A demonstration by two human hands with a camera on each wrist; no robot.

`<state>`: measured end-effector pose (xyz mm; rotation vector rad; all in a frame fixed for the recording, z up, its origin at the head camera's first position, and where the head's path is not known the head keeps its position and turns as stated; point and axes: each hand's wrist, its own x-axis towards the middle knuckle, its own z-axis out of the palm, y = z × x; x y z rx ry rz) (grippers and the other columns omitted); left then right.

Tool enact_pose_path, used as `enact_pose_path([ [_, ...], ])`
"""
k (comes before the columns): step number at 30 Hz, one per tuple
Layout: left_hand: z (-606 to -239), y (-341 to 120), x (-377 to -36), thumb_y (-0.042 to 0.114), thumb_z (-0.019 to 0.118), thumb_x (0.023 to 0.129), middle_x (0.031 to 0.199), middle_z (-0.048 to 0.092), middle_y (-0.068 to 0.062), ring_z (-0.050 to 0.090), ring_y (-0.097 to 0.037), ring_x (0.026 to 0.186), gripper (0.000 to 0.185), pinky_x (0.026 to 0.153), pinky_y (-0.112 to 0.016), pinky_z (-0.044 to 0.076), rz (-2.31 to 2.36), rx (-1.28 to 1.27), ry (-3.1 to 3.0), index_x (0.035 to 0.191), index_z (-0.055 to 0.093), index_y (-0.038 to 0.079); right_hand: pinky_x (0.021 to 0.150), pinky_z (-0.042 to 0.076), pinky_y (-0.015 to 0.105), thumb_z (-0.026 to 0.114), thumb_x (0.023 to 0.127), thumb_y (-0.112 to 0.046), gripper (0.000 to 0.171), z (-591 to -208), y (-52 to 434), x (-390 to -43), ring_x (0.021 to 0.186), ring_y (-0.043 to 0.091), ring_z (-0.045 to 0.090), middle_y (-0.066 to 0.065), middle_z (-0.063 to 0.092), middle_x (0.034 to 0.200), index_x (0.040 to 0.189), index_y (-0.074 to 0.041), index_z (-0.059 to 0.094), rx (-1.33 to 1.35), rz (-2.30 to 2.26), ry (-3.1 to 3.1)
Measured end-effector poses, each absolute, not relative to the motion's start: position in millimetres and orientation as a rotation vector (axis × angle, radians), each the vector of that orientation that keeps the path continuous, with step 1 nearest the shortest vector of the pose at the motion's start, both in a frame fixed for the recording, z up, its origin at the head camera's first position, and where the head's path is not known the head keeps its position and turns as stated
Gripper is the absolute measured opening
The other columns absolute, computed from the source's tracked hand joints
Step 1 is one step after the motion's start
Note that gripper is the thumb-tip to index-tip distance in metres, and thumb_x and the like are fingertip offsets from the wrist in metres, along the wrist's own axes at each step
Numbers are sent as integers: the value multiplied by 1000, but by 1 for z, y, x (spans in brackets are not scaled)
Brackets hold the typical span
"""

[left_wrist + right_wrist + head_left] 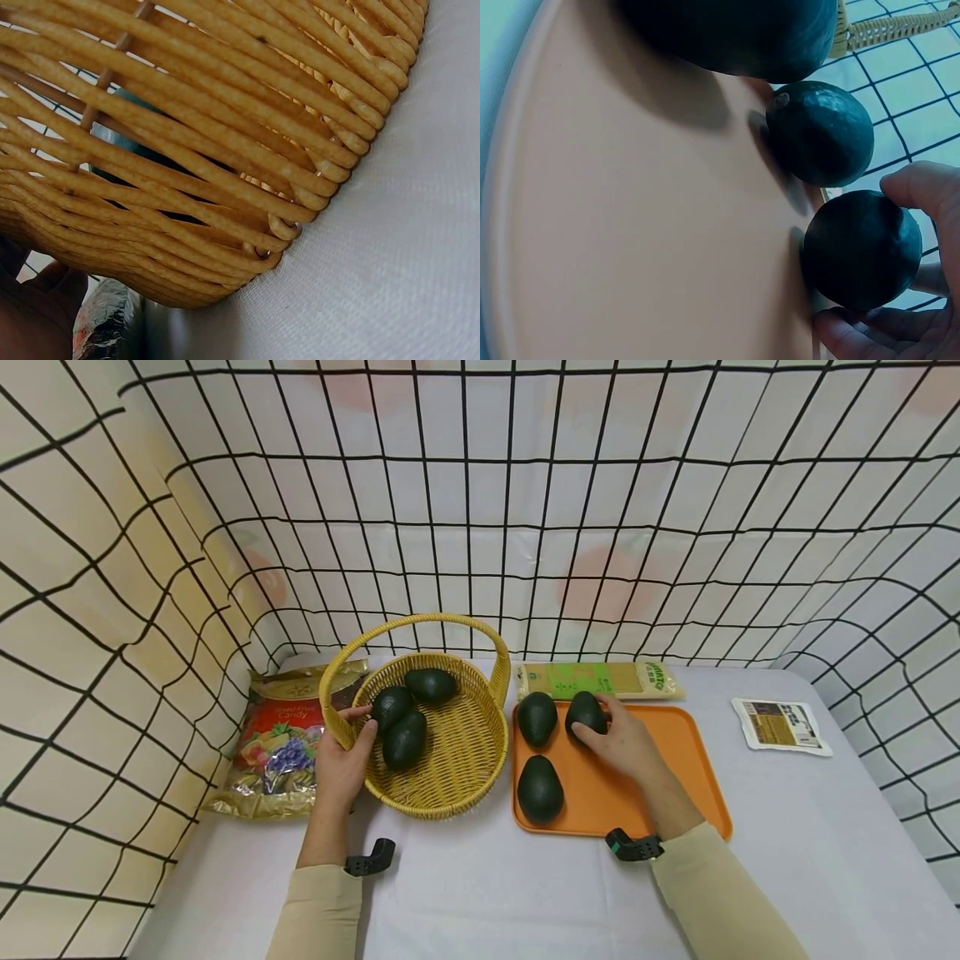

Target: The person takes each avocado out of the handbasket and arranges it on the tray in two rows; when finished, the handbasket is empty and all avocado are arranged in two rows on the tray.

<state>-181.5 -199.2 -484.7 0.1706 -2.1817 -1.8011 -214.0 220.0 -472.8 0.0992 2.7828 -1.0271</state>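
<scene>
A yellow woven basket point(450, 789) with a tall handle holds three dark green avocados. My left hand point(343, 768) grips its left rim beside the foot of the handle, the thumb over the inside near one avocado point(391, 707). In the left wrist view the basket's weave point(225, 150) fills most of the picture. My right hand point(626, 742) holds an avocado point(585, 715) between thumb and fingers, over the back of an orange tray point(600, 793). Two more avocados lie on the tray's left side, one at the back point(537, 719) and one in front point(540, 790).
A red and gold candy bag point(281, 735) lies left of the basket. Behind the tray lies a flat green and clear packet point(600, 680), and a small white and brown packet point(782, 726) lies at the right. Black wire mesh point(465, 527) surrounds the white table's back and sides.
</scene>
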Motion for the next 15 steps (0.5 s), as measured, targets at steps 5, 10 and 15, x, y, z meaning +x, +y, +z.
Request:
enact_pose_path([
  [5,-486,-200,-182,28,69,98,135,62,-15,53,-31,131,36,115,-58,38,-1796,184,-2190,129,64,10,107,42,65,63,95,-54,86,-472,221,-213,134,49,49,31,45,152,161,-13,25,99,-1020,2787],
  [10,-485,-200,-181,30,68,99,137,61,-13,52,-33,134,35,115,-59,37,-1781,216,-2217,130,64,13,107,41,65,63,95,-54,86,-471,222,-211,134,49,49,31,44,153,161,-14,25,103,-1019,2788],
  [15,-485,-199,-181,28,68,98,134,62,-14,54,-31,131,34,111,-56,42,-1763,215,-2218,129,65,12,107,41,66,62,95,-55,87,-470,223,-210,134,50,49,32,44,153,161,-13,24,100,-1005,2798],
])
